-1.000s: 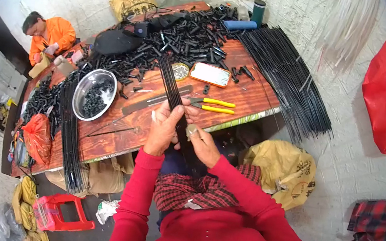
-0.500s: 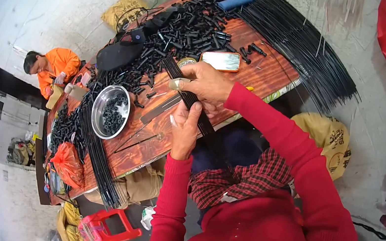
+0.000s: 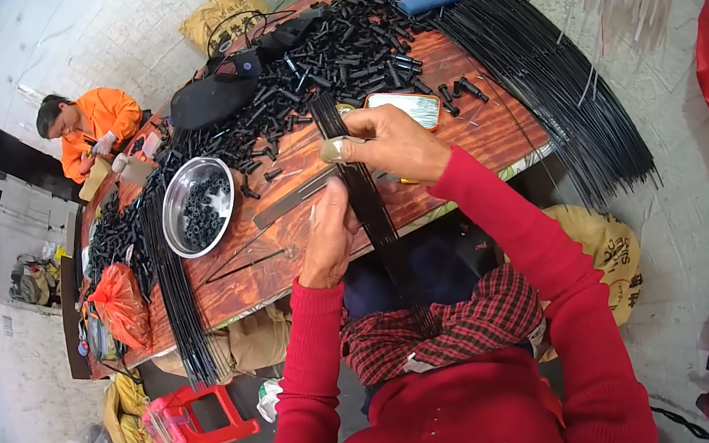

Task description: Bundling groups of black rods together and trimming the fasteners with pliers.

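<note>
A bundle of thin black rods (image 3: pixel 376 217) slants from above the wooden table (image 3: pixel 280 201) down toward my lap. My right hand (image 3: pixel 398 147) grips its upper part, the thumb in a tan cover pressed on top. Lower down, my left hand (image 3: pixel 331 241) holds the same bundle from the left side, thumb up against it; some of its fingers are hidden behind the rods. Beyond my hands lies a shallow tin (image 3: pixel 403 108) of fine pale pins or needles. Dark flat strips (image 3: pixel 294 198) and a thin rod with a small knob (image 3: pixel 261 261) rest left of the bundle.
A steel bowl (image 3: pixel 221 234) holds small black parts. Heaped black tubular pieces (image 3: pixel 343 55) cover the table's far side. Long black rods overhang at right (image 3: pixel 541 75) and left (image 3: pixel 177 305). A person in orange (image 3: pixel 99 124) works at far left; a red stool (image 3: pixel 205 424) stands below.
The bundle's strands look more fanned out between my hands. My right hand has shifted slightly right, and my left hand slightly left and down. Both keep hold.
</note>
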Demonstrator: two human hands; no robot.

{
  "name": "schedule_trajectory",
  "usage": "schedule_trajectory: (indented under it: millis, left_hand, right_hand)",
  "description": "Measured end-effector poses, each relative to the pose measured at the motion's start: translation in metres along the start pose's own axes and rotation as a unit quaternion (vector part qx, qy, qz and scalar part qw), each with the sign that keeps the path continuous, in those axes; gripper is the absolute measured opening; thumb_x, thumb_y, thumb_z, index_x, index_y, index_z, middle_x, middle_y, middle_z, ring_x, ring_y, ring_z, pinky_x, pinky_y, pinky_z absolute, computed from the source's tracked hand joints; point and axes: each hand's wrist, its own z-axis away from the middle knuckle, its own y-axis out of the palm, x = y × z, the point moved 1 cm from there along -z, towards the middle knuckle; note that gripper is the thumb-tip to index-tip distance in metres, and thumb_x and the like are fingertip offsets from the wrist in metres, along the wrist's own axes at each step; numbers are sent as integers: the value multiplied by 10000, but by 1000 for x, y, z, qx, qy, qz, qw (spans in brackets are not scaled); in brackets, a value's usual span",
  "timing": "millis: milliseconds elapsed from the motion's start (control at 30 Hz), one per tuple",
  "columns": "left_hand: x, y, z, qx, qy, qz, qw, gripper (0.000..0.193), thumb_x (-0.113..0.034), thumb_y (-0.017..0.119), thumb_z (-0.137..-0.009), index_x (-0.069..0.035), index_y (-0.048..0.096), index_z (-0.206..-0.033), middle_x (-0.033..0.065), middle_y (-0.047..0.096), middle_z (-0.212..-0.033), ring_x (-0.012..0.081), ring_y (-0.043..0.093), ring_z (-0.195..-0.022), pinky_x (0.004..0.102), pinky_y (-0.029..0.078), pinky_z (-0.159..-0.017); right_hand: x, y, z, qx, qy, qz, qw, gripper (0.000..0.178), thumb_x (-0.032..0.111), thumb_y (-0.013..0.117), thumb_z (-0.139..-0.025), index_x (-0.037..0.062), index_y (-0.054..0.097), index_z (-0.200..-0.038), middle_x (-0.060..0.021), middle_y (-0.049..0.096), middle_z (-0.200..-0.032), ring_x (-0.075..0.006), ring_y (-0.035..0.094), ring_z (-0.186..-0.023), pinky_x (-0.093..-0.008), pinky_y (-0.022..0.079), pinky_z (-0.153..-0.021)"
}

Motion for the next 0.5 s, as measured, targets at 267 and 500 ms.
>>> schedule_trajectory:
  millis: [267,500]
  left_hand:
    - [15,13,10,-69,25,-114,991,273,-172,498,-1015,7,572,-1207,75,674,-1028,130,647,-892,279,535,-793]
    - [46,32,42,-5,-43,16,999,367,-289,525,-1009,41,523,-1169,192,693,-1013,236,678,-893,334,537,-823]
  right_hand:
    - [77,-19,92,73,-125,86,986,328,298,734,-843,-15,668,-921,-87,626,-879,-160,590,-741,-319,471,-660]
    - [80,-35,149,488,-107,-145,854,585,352,802,-789,16,631,-1236,-123,635,-1107,-197,655,-866,-287,552,-756]
